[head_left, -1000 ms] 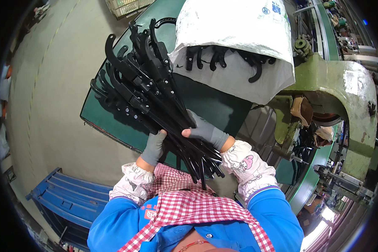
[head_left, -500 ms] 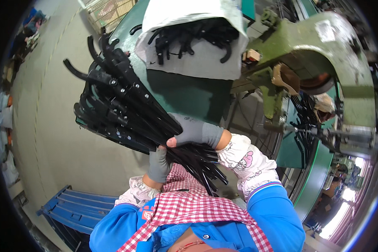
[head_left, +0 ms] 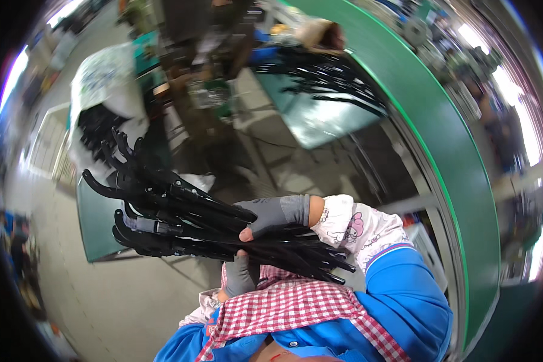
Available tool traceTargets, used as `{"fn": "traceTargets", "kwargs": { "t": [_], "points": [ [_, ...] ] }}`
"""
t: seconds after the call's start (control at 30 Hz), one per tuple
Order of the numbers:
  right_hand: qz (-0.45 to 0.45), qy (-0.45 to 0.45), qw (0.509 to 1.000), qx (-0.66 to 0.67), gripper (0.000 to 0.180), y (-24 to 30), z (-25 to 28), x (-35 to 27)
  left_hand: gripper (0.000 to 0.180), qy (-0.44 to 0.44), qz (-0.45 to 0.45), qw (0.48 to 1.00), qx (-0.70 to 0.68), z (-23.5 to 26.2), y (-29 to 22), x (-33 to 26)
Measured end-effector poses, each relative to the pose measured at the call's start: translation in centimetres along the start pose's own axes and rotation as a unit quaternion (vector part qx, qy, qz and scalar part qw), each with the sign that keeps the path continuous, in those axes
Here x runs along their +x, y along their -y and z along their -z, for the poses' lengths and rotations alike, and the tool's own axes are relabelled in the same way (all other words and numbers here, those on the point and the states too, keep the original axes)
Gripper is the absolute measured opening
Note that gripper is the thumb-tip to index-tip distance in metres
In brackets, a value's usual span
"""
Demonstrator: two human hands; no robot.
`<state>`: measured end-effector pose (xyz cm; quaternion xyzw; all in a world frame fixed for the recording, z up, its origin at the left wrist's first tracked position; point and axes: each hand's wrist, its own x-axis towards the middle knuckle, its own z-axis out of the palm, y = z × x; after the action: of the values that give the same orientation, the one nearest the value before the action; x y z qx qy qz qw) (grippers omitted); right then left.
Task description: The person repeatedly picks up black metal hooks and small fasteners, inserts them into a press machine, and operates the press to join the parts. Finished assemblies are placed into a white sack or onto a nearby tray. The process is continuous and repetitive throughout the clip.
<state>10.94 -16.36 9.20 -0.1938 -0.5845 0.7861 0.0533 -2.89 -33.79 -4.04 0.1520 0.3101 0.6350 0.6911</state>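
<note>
A bundle of long black rods (head_left: 190, 226) lies across both my hands in front of my apron. Curved hook ends with rivets and joints point to the left, and the straight ends point right. My right hand (head_left: 277, 216), in a grey glove with bare fingertips, is closed over the top of the bundle. From below, my left hand (head_left: 241, 277), gloved alike, grips it with the thumb up against the rods. The left fingers are mostly hidden under the bundle.
A white sack (head_left: 105, 75) holding black parts stands on a green table (head_left: 96, 223) to the left. Ahead is a blurred machine (head_left: 202, 42). Beyond it, a pile of similar black rods (head_left: 338, 78) lies on a worktop (head_left: 314, 127). A long green-edged bench (head_left: 428, 139) curves along the right.
The view has swung to the right: the sack and machine have shifted left, and the worktop with rods is now ahead. The bundle stays in both hands, lying more level.
</note>
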Motion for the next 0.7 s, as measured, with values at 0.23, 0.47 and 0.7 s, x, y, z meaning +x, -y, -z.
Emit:
{"fn": "traceTargets", "kwargs": {
  "t": [0.23, 0.47, 0.7],
  "points": [
    [-0.027, -0.251, 0.967, -0.029, 0.078, -6.1, -0.3, -22.8, 0.061, 0.170, 0.137, 0.975, 0.041, -11.9, 12.0, -1.2],
    [0.000, -0.438, 0.899, 0.021, 0.083, -10.3, 3.7, -37.4, 0.046, 0.225, 0.320, 0.912, 0.120, -20.3, 22.3, 4.8],
    [0.086, -0.558, 0.823, 0.063, 0.082, -14.7, 16.9, -49.6, 0.034, 0.273, 0.425, 0.848, 0.162, -33.9, 34.4, 17.8]
  ]
}}
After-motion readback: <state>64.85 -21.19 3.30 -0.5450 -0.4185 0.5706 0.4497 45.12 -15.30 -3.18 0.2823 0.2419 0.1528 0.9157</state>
